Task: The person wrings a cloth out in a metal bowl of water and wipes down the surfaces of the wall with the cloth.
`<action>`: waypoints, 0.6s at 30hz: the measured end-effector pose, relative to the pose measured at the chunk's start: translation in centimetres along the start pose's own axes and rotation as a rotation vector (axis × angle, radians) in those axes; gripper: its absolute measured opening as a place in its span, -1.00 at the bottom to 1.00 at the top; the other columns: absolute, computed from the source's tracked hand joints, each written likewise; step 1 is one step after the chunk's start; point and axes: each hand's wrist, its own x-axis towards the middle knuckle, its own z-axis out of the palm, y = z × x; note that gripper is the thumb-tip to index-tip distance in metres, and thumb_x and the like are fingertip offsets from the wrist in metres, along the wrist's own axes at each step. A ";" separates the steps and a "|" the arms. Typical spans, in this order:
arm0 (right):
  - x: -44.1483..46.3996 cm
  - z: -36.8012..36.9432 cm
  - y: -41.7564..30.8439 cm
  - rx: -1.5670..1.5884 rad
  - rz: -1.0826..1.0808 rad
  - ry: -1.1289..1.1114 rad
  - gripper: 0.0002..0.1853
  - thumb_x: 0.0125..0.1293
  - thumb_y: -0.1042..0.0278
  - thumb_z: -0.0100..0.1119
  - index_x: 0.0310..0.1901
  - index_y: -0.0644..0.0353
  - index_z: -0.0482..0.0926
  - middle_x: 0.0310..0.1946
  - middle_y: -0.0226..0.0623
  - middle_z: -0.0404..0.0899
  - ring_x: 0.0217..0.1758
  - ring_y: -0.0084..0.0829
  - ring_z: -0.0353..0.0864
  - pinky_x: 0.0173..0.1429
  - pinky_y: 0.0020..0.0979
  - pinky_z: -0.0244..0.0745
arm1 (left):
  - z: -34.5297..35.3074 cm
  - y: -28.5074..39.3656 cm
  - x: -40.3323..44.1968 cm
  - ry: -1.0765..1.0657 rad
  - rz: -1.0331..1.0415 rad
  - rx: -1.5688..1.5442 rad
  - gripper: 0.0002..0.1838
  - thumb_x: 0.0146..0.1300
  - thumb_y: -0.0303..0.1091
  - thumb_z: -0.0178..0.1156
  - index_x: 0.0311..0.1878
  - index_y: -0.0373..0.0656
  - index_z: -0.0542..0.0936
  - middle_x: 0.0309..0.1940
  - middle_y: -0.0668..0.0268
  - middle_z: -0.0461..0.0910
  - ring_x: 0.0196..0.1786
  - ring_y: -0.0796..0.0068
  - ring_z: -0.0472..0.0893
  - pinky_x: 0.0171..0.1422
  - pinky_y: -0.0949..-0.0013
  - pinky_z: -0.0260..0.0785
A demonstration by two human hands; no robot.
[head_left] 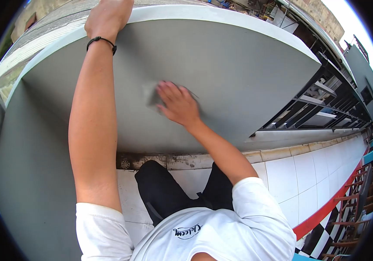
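Observation:
My left hand (108,17) rests on the white top edge (186,14) of a grey wall (238,65). Its fingers are cut off by the top of the picture, so I cannot see how they lie. Lower down, my right hand (178,102) presses flat on the face of the same wall. Under its fingers is a thin grey sheet (154,96), smeared by motion, that could be sandpaper or a cloth. Dark edges of the sheet stick out on both sides of the hand.
A side wall (30,152) meets this one at the left. Dark metal railings (317,102) continue it at the right. Below are white floor tiles (299,174), a small drain cover (125,164) at the wall's foot, and wooden chairs (351,204) at the far right.

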 end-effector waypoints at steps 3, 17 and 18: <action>-9.7 0.2 7.5 0.002 0.152 0.013 -0.19 0.18 -0.28 0.19 0.35 0.09 0.36 0.40 -0.23 0.28 0.48 -0.20 0.21 0.39 0.03 0.17 | -0.1 -0.1 0.0 -0.022 -0.001 -0.026 -0.46 0.10 0.22 -0.02 -0.17 -0.06 0.57 -0.12 0.18 0.69 0.03 0.17 0.62 0.09 0.18 0.37; 13.4 -4.2 -2.1 0.100 0.166 0.147 -0.10 0.24 -0.17 0.12 0.49 0.18 0.12 0.56 -0.19 0.00 0.64 -0.27 -0.13 0.59 -0.10 -0.17 | -2.9 0.1 -1.0 -0.154 0.144 -0.575 -0.37 0.14 -0.01 0.18 0.03 -0.47 0.55 0.04 -0.13 0.58 0.13 0.02 0.52 0.24 0.14 0.31; 11.6 -2.4 -3.3 0.050 0.058 0.154 -0.14 0.26 -0.18 0.10 0.50 0.11 0.14 0.55 -0.31 0.03 0.63 -0.36 -0.09 0.57 -0.15 -0.09 | -3.3 -0.2 -1.0 -0.161 0.124 -0.580 -0.37 0.15 -0.02 0.19 0.03 -0.48 0.54 0.06 -0.15 0.56 0.15 0.01 0.51 0.24 0.14 0.30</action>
